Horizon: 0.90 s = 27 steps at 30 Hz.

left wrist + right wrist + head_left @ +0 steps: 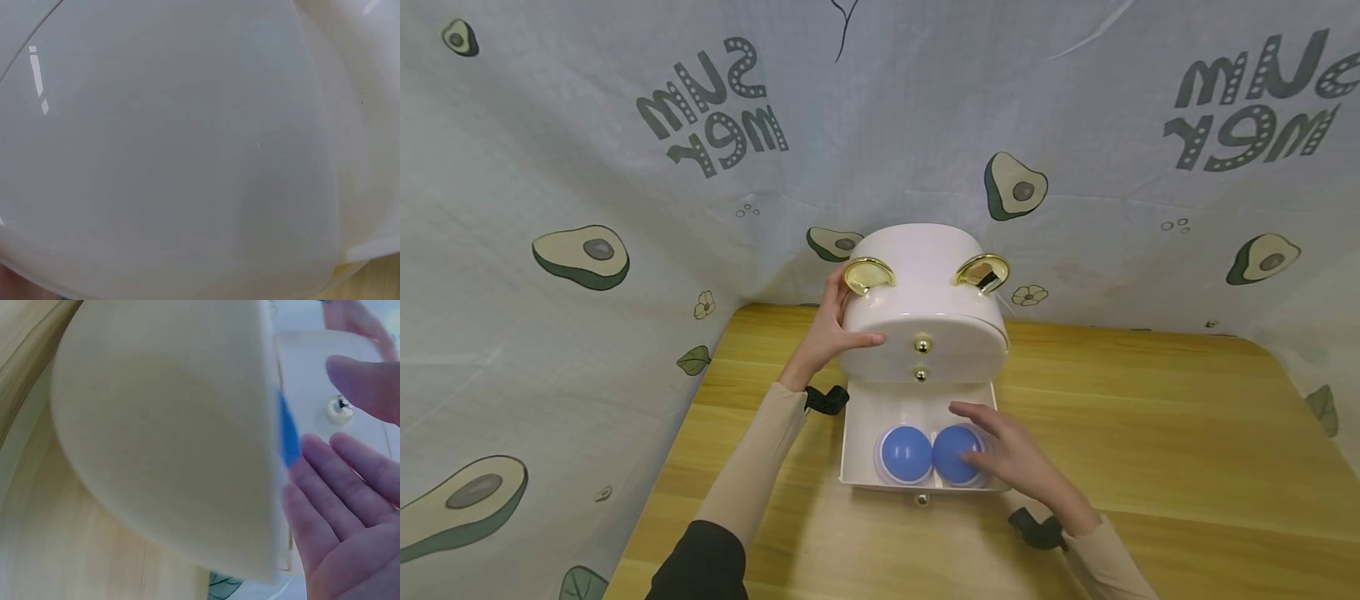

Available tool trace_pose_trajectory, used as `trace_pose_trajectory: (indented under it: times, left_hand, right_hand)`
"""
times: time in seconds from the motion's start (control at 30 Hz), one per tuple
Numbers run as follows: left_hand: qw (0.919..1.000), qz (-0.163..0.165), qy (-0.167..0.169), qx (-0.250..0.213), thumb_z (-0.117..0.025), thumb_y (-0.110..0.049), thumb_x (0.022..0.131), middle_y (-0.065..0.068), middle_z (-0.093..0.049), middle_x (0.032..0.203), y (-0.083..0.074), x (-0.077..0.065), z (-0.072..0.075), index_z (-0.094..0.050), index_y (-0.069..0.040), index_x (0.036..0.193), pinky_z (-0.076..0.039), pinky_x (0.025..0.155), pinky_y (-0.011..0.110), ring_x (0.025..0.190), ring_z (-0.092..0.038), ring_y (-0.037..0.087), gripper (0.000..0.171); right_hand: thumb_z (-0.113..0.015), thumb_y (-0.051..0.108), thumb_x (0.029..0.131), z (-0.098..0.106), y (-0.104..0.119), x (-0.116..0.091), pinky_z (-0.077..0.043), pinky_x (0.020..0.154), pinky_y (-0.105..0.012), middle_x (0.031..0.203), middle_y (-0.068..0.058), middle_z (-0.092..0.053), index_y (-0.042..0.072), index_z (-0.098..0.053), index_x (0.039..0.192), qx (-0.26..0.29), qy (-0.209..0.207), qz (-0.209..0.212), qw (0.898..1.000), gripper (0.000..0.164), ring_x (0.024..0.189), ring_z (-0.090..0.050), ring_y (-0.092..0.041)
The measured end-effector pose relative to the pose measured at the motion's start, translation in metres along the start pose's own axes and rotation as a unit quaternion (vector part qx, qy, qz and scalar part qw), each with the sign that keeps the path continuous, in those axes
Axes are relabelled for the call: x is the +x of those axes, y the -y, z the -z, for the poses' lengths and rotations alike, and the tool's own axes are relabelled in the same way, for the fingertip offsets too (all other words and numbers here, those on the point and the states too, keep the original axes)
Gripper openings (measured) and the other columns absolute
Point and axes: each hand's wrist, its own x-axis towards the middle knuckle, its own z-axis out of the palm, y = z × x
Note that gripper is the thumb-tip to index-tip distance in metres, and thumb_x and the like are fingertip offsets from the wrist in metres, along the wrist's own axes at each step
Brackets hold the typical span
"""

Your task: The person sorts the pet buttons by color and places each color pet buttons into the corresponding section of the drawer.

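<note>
A glossy white storage box (917,267) with two gold ear shapes and gold knobs stands on the table, its bottom drawer (895,404) pulled out. My left hand (831,333) holds the box's left side, thumb across the front, fingers partly hidden behind it. The box's white surface (162,150) fills the left wrist view. Side by side at the drawer's front sit two round containers with blue domed tops, the left one (906,454) and the right one (953,454). Over the right one, my right hand (1011,454) reaches with extended fingers (340,481), fingertips close to the blue top (289,434).
The wooden table (1135,417) extends to both sides of the box. Behind it hangs a pale cloth (910,125) printed with avocados and lettering. Dark straps, one on the left wrist (827,400) and one on the right (1036,527), sit near the drawer.
</note>
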Motion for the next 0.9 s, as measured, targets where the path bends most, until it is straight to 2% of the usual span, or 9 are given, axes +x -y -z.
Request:
trace_pose_trajectory:
  times: [0.13,0.23,0.3,0.53,0.6,0.7,0.9]
  left_hand:
    - [1.0,0.003,0.001,-0.001,-0.072,0.016,0.069,0.014,-0.02,0.153,0.0,0.0,0.0,-0.01,-0.009,0.149,-0.02,0.11,0.046,0.142,-0.015,0.02,0.104]
    - [1.0,0.004,0.001,-0.003,-0.072,0.017,0.069,0.014,-0.02,0.153,0.0,0.0,0.0,-0.01,-0.009,0.149,-0.02,0.11,0.046,0.142,-0.016,0.02,0.104]
    - [1.0,0.004,0.0,-0.004,-0.072,0.017,0.069,0.014,-0.02,0.153,0.001,0.0,0.0,-0.009,-0.009,0.149,-0.02,0.11,0.046,0.142,-0.016,0.02,0.104]
    - [1.0,0.003,0.0,-0.005,-0.073,0.017,0.069,0.014,-0.02,0.153,0.001,0.0,0.0,-0.01,-0.009,0.149,-0.02,0.11,0.045,0.141,-0.016,0.019,0.105]
    - [1.0,0.001,0.0,-0.004,-0.072,0.017,0.069,0.014,-0.02,0.153,0.001,0.0,0.0,-0.009,-0.009,0.149,-0.02,0.11,0.044,0.141,-0.016,0.019,0.105]
    - [1.0,0.0,0.0,-0.002,-0.073,0.016,0.069,0.014,-0.02,0.153,0.001,0.0,0.0,-0.009,-0.009,0.149,-0.02,0.11,0.044,0.142,-0.016,0.018,0.105]
    - [1.0,0.001,0.0,0.001,-0.072,0.016,0.069,0.014,-0.019,0.154,0.001,0.0,0.0,-0.009,-0.01,0.149,-0.02,0.11,0.045,0.142,-0.015,0.019,0.105]
  right_hand:
    - [-0.072,-0.002,0.082,0.003,0.003,-0.003,-0.035,0.099,-0.019,0.13,-0.018,-0.056,-0.002,-0.05,0.133,0.077,-0.012,0.001,0.997,0.056,0.122,-0.051,-0.021]
    - [-0.067,-0.008,0.084,0.006,0.007,-0.006,-0.034,0.099,-0.017,0.131,-0.021,-0.054,-0.002,-0.048,0.135,0.118,-0.026,0.015,0.993,0.055,0.123,-0.049,-0.01]
    - [-0.062,-0.012,0.085,0.009,0.01,-0.008,-0.034,0.099,-0.017,0.131,-0.022,-0.052,-0.003,-0.047,0.136,0.139,-0.036,0.025,0.989,0.054,0.123,-0.048,-0.007]
    - [-0.049,-0.026,0.083,0.019,0.019,-0.016,-0.037,0.099,-0.023,0.133,-0.02,-0.052,-0.013,-0.041,0.134,0.225,-0.072,0.072,0.969,0.053,0.124,-0.049,-0.015]
    - [-0.047,-0.028,0.083,0.021,0.021,-0.02,-0.038,0.1,-0.025,0.134,-0.016,-0.053,-0.016,-0.04,0.134,0.242,-0.076,0.07,0.965,0.053,0.124,-0.05,-0.017]
    - [-0.046,-0.028,0.083,0.024,0.024,-0.026,-0.039,0.1,-0.027,0.133,-0.013,-0.054,-0.017,-0.038,0.133,0.253,-0.075,0.06,0.963,0.052,0.123,-0.051,-0.019]
    - [-0.045,-0.027,0.084,0.025,0.031,-0.037,-0.042,0.097,-0.029,0.128,-0.025,-0.054,-0.017,-0.037,0.134,0.258,-0.044,0.056,0.964,0.052,0.12,-0.053,-0.021]
